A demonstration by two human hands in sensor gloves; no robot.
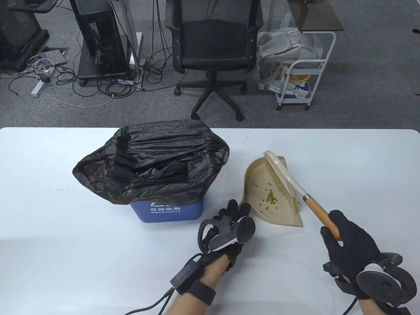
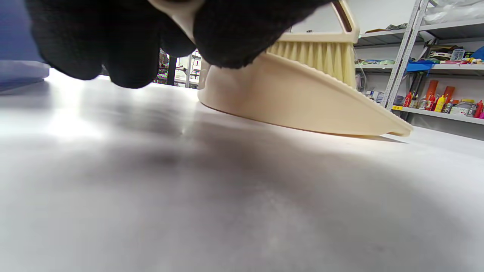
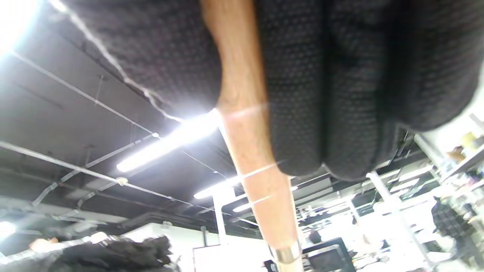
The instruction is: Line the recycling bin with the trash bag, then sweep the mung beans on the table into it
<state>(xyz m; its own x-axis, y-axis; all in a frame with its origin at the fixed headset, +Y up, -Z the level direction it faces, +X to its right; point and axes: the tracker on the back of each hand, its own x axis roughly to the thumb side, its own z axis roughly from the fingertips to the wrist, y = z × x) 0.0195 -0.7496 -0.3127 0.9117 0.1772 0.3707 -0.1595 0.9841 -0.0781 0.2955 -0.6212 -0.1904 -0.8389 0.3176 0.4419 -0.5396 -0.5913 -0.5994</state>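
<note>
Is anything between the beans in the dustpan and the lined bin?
Nothing visible on the table: bare table separates the dustpan from the bin. But the bag bunches over the opening, partly covering it.

Recycling bin [image 1: 167,211] mostly hidden under trash bag [image 1: 154,160]; only blue front with label shows. Bin interior not visible. Dustpan [image 1: 262,183] handle end covered by left hand [image 1: 229,226]. Brush [image 1: 285,177] handle end buried in right hand [image 1: 347,246]. Right wrist view blurred, brush head cut off at bottom edge. Mung beans [image 1: 270,198] too small to count.
</note>
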